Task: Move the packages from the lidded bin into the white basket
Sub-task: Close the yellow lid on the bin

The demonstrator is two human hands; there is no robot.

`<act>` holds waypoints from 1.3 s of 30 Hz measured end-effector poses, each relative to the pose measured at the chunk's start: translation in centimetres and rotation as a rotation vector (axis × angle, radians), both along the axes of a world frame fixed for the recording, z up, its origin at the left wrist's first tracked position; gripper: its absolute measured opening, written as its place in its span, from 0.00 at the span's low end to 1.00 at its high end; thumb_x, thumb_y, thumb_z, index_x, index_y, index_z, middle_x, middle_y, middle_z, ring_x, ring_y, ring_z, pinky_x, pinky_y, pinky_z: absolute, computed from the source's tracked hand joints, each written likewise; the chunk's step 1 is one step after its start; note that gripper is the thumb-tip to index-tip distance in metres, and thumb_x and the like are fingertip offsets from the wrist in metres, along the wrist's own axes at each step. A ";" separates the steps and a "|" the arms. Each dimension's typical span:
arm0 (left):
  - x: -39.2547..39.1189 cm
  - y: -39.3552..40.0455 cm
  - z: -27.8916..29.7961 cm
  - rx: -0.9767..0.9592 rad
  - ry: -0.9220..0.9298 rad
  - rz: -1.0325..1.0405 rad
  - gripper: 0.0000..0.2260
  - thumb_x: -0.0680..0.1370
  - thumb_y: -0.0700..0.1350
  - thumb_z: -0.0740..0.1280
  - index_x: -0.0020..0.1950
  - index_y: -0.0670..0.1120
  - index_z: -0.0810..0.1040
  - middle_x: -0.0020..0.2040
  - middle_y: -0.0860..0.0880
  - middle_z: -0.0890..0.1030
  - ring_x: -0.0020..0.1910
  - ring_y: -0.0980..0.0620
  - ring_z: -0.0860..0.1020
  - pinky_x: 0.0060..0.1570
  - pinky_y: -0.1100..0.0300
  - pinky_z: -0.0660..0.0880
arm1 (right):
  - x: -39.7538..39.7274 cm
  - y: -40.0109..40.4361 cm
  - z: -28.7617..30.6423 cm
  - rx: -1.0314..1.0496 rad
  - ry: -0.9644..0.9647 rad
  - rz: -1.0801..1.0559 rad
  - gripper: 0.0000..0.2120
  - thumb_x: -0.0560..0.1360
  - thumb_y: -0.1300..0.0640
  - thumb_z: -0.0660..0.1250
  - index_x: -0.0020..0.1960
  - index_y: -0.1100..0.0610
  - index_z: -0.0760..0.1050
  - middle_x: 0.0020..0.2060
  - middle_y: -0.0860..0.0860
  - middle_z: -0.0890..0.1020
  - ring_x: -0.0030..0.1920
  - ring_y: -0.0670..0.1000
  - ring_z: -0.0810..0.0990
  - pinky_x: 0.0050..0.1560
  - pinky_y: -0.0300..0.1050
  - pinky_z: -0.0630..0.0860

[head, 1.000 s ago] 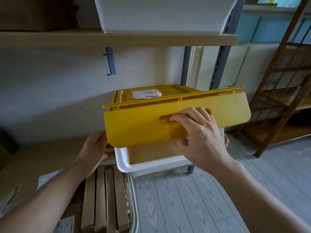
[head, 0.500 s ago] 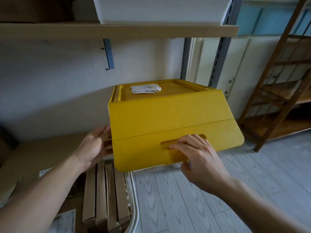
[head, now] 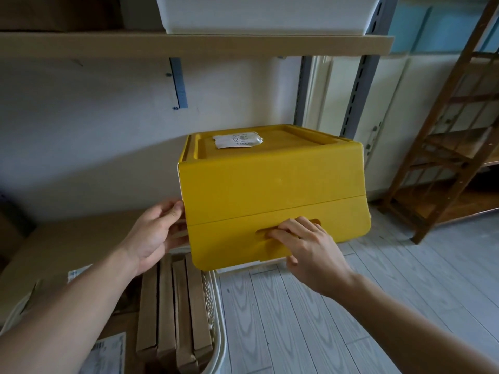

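- At the centre of the frame, my right hand (head: 307,247) has its fingertips curled into the handle slot of the yellow flap (head: 272,233), which hangs down over the front of the lidded bin (head: 259,168).
- My left hand (head: 156,233) sits at the flap's left edge, thumb and fingers loosely bent around that edge; how firmly it grips I cannot tell.
- I judge the step in hand is seating this flap shut. To do it well I should press evenly with both hands so the panel lies flush and does not twist at its fold line.
- I would keep the bin steady against the wall behind it, so the pressing does not push it sideways toward the grey upright in the upper right.
- Lower left of the frame, the white basket (head: 216,319) holds at least 4 brown packages (head: 172,309) standing on edge, side by side. The bin's inside is hidden now, so I cannot say whether any remain there.
- A crumpled white label (head: 236,139) lies on the bin's top; gentle pressure should leave it undisturbed.
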State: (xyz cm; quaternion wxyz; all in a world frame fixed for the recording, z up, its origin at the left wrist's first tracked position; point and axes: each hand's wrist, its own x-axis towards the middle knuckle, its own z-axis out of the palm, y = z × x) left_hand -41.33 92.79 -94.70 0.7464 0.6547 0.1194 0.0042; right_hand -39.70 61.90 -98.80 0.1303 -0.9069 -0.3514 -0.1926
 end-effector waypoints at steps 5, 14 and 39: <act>0.1 0.1 -0.1 -0.069 0.002 0.008 0.14 0.84 0.43 0.60 0.67 0.39 0.76 0.61 0.38 0.83 0.59 0.39 0.81 0.60 0.40 0.77 | 0.6 0.1 -0.6 0.028 -0.024 0.015 0.29 0.62 0.67 0.76 0.62 0.52 0.80 0.53 0.46 0.79 0.50 0.51 0.76 0.45 0.46 0.77; 0.3 0.2 -0.4 -0.098 -0.014 -0.009 0.11 0.84 0.44 0.60 0.63 0.44 0.77 0.59 0.40 0.84 0.57 0.41 0.82 0.57 0.41 0.78 | 1.8 0.5 -1.4 0.050 -0.109 0.050 0.28 0.64 0.68 0.78 0.61 0.52 0.80 0.51 0.48 0.80 0.47 0.53 0.78 0.41 0.48 0.79; 0.3 -0.2 -0.6 -0.011 -0.036 0.011 0.11 0.85 0.45 0.59 0.62 0.47 0.79 0.55 0.43 0.85 0.53 0.43 0.83 0.52 0.44 0.79 | 5.0 3.6 5.7 1.084 1.118 -0.025 0.27 0.79 0.69 0.63 0.25 0.51 0.62 0.23 0.48 0.60 0.23 0.48 0.56 0.23 0.39 0.51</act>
